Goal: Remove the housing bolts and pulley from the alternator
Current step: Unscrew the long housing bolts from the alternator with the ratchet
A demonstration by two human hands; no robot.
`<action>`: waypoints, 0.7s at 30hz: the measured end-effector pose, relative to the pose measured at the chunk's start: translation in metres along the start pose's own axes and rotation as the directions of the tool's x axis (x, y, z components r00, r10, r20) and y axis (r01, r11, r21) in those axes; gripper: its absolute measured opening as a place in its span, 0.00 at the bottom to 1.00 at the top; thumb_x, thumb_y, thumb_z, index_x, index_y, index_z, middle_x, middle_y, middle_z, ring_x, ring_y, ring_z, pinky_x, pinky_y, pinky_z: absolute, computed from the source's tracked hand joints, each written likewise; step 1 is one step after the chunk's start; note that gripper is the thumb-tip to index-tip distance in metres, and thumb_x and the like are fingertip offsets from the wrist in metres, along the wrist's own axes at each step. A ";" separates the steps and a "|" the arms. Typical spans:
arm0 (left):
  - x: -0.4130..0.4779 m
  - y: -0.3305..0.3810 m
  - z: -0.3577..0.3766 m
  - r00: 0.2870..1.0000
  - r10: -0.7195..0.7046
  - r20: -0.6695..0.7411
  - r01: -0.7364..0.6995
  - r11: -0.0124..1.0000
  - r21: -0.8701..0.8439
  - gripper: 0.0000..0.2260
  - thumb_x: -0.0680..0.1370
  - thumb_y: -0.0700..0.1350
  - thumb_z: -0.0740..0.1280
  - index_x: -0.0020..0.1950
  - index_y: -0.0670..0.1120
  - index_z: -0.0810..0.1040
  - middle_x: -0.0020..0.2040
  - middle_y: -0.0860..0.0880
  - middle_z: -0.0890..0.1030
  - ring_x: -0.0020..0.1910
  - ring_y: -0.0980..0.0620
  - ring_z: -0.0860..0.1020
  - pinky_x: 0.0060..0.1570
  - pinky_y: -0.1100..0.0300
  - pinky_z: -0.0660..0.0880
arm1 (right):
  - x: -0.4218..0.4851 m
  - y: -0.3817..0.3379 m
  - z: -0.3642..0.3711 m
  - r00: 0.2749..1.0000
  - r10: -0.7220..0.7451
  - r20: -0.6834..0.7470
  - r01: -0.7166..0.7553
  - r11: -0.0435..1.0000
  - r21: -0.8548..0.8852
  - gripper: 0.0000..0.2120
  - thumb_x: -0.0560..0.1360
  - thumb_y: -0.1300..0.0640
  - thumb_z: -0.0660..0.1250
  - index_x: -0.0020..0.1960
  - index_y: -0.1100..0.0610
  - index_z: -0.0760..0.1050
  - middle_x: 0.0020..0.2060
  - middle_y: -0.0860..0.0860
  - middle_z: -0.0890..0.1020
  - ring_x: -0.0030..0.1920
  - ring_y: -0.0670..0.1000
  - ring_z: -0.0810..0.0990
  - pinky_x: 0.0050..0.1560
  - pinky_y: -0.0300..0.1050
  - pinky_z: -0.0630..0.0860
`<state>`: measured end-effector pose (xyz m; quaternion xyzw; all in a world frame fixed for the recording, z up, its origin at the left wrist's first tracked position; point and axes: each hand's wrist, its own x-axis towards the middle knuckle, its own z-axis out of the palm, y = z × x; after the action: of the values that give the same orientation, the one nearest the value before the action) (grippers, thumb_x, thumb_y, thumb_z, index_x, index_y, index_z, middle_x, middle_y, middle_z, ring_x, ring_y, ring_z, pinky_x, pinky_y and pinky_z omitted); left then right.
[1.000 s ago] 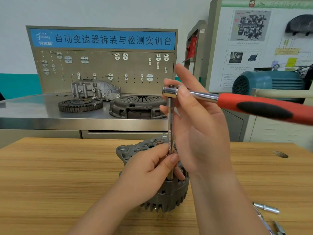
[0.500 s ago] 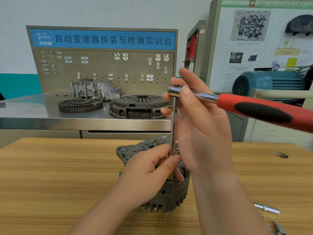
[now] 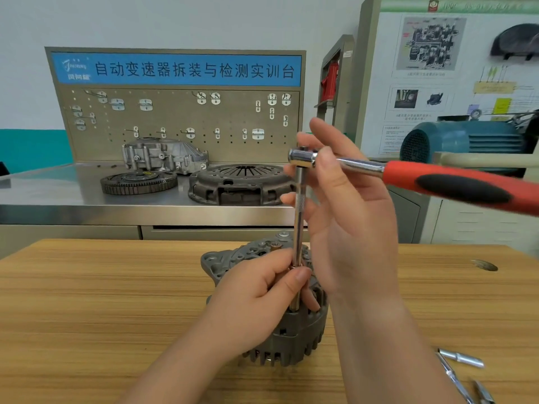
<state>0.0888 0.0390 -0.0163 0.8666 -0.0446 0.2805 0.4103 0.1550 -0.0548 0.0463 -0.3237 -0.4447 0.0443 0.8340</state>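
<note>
We are working on the alternator (image 3: 303,335), which is standing on end on the wooden tabletop (image 3: 87,301) in the lower middle of the frame, its slotted body down and its flat end face turned up, so that a tool can come straight down onto a housing bolt. Our left hand (image 3: 259,298) is wrapping its fingers and thumb round the foot of the bar (image 3: 299,217), its grip clamped there. We judge it is doing this to steady the socket end on the bolt head and to pin the alternator against turning, though the bolt itself is hidden under the fingers. The bar is rising upright from that fist to the ratchet (image 3: 437,182) in the centre of the frame. Our right hand (image 3: 347,225) is pinching the ratchet's chrome head between thumb and forefinger, its grip closed on the head and not on the red handle, which is jutting free toward the right edge; the other fingers are lying loosely curved behind the bar. Holding at the head suits spinning or seating the tool lightly, not heaving on it, so we are taking the bolt to be either loose already or not yet properly engaged. We are not seeing the pulley; it is probably underneath. A few loose metal bits (image 3: 460,358) are lying at the lower right, near but apart from the alternator, within reach for a change of size.
</note>
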 end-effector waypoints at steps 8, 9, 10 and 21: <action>-0.002 0.001 -0.002 1.000 0.010 0.010 -0.010 1.000 0.002 0.14 0.75 0.62 0.54 0.47 0.58 0.76 0.38 0.64 0.81 0.39 0.54 0.78 0.45 0.49 0.75 | 0.001 0.000 0.003 0.988 0.137 0.071 -0.150 0.962 0.228 0.21 0.75 0.45 0.58 0.63 0.55 0.74 0.48 0.52 0.85 0.36 0.49 0.83 0.38 0.41 0.78; -0.002 0.002 -0.002 1.000 0.011 0.016 -0.011 1.000 0.012 0.13 0.75 0.61 0.54 0.46 0.59 0.77 0.37 0.63 0.81 0.39 0.56 0.78 0.45 0.51 0.75 | 0.001 -0.001 0.002 0.985 0.157 0.074 -0.170 0.958 0.232 0.22 0.74 0.45 0.57 0.63 0.56 0.73 0.47 0.52 0.85 0.36 0.49 0.83 0.37 0.41 0.78; -0.002 0.002 -0.002 1.000 0.010 0.017 -0.010 1.000 0.014 0.13 0.75 0.61 0.55 0.45 0.60 0.78 0.38 0.62 0.81 0.40 0.56 0.79 0.45 0.51 0.76 | 0.001 -0.001 0.002 0.984 0.164 0.073 -0.177 0.958 0.226 0.22 0.74 0.45 0.58 0.62 0.55 0.74 0.46 0.52 0.85 0.37 0.50 0.83 0.37 0.41 0.78; 0.000 -0.002 -0.002 1.000 -0.004 -0.014 0.003 0.999 -0.040 0.12 0.74 0.61 0.58 0.44 0.60 0.80 0.39 0.56 0.84 0.40 0.42 0.80 0.44 0.44 0.77 | 0.002 -0.003 0.000 0.990 0.106 0.097 -0.116 0.988 0.104 0.12 0.73 0.51 0.64 0.54 0.51 0.81 0.48 0.51 0.85 0.44 0.49 0.81 0.47 0.42 0.78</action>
<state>0.0887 0.0422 -0.0169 0.8564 -0.0457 0.2850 0.4281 0.1556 -0.0564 0.0489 -0.2996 -0.4605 0.1297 0.8254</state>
